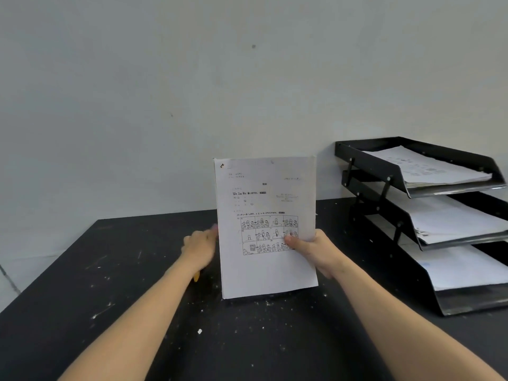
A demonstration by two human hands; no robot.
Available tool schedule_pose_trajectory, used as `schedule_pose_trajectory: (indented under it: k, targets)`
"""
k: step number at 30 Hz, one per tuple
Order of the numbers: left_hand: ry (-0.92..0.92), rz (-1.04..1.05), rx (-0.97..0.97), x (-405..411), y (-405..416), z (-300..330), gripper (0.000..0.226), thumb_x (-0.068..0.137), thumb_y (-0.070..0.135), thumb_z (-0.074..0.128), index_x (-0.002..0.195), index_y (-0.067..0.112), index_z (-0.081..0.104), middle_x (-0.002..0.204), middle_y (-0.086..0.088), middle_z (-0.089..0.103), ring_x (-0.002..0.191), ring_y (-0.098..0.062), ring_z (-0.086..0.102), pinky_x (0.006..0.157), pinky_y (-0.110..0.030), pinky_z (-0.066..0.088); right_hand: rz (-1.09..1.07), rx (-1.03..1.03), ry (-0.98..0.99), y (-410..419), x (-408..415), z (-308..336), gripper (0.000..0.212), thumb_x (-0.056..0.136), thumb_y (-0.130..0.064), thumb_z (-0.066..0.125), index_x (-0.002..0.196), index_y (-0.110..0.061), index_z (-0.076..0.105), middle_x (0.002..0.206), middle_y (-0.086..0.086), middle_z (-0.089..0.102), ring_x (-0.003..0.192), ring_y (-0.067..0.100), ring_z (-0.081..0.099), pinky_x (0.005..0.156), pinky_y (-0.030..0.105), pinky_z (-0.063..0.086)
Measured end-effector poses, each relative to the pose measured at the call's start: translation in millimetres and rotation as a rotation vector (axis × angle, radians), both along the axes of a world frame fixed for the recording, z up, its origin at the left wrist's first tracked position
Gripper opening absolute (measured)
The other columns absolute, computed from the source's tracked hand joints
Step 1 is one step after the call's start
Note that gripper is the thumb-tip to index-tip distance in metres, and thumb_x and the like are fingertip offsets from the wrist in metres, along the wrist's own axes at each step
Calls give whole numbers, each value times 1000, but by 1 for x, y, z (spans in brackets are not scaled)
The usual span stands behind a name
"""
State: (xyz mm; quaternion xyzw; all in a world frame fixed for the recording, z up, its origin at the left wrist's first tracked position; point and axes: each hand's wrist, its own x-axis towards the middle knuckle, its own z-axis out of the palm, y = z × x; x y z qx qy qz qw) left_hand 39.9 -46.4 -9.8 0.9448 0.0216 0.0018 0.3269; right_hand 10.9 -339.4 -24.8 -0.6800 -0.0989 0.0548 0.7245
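Black tabletop (137, 312), scuffed and flecked with white specks, set against a plain pale wall (165, 92).

Head view: a sheaf of white paper (264, 273) stands upright at frame centre, printed face toward the camera, with its lower edge down at the tabletop. The right hand (316, 251) grips the sheaf's 3 o'clock edge, thumb (292, 241) pressed on the front and the other fingers hidden behind. The left hand (200, 248) sits at the 9 o'clock edge. It is motion-blurred, so fingertip contact and finger spread cannot be told. A small yellow object (196, 276) shows beneath that wrist and cannot be identified.

Print on the sheaf is Japanese headings, too small to read, above a three-row grid of cartoon panels. A dark mark sits at its 11 o'clock corner.

At 3 o'clock stands a black three-tier tray rack (390, 174), with paper in each tier.
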Motion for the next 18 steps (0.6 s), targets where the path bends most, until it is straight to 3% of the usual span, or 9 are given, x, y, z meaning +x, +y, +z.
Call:
schedule_pose_trajectory:
  k: [2, 3, 4, 7, 9, 14, 16, 18]
  targets:
    - [114, -107, -760, -9, -5, 14, 73, 101, 69, 15, 132, 21, 61, 132, 2, 64, 130, -20, 54, 113, -44, 37, 11, 5, 19, -2, -4, 3, 32, 99, -11, 67, 131, -5, 67, 126, 9, 75, 115, 28, 73, 98, 47, 59]
    - [156, -200, -981, -12, -7, 19, 74, 99, 71, 20, 135, 19, 61, 132, -1, 67, 130, -20, 58, 112, -44, 39, 17, 8, 29, -3, -6, 5, 33, 99, -11, 68, 131, -6, 67, 126, 9, 75, 116, 29, 73, 98, 47, 58]
    - [166, -257, -1079, -18, -12, 24, 68, 99, 68, 30, 138, 20, 59, 134, -3, 68, 129, -22, 60, 112, -46, 40, 21, 7, 38, -3, -9, 7, 33, 98, -12, 68, 131, -6, 67, 126, 9, 75, 116, 29, 73, 98, 48, 58]
    - [127, -265, -1112, -33, -34, 29, 40, 98, 27, 60, 138, 18, 58, 134, -9, 67, 123, -29, 65, 108, -54, 46, -4, -19, 68, -4, -14, 18, 33, 97, -12, 71, 129, -6, 68, 123, 10, 76, 113, 30, 74, 99, 52, 58]
    - [75, -185, -1078, -39, -49, 31, 33, 101, 9, 57, 132, 19, 59, 134, -10, 67, 118, -29, 66, 105, -55, 48, -67, -69, 99, -4, -17, 28, 31, 95, -12, 73, 126, -6, 70, 117, 8, 78, 107, 29, 76, 99, 53, 58]
    - [-70, -55, -942, -62, -81, 46, 34, 107, 7, 45, 138, 19, 53, 129, 0, 63, 114, -23, 61, 98, -44, 51, -103, -299, 134, -9, -44, 66, 35, 95, -18, 73, 129, -13, 68, 116, 2, 79, 107, 24, 75, 103, 52, 56]
    - [-102, 24, -978, -69, -92, 51, 32, 107, 8, 44, 135, 19, 54, 125, 0, 63, 112, -26, 61, 94, -45, 53, -38, -167, 130, -15, -58, 80, 39, 99, -29, 68, 133, -13, 64, 121, 7, 77, 112, 28, 74, 105, 53, 54]
    - [-112, 113, -1079, -72, -100, 54, 30, 107, 6, 43, 130, 21, 55, 118, 0, 63, 110, -28, 61, 85, -44, 55, 18, 101, 160, -25, -71, 87, 58, 98, -51, 58, 141, -12, 58, 134, 15, 70, 121, 32, 68, 108, 51, 50]
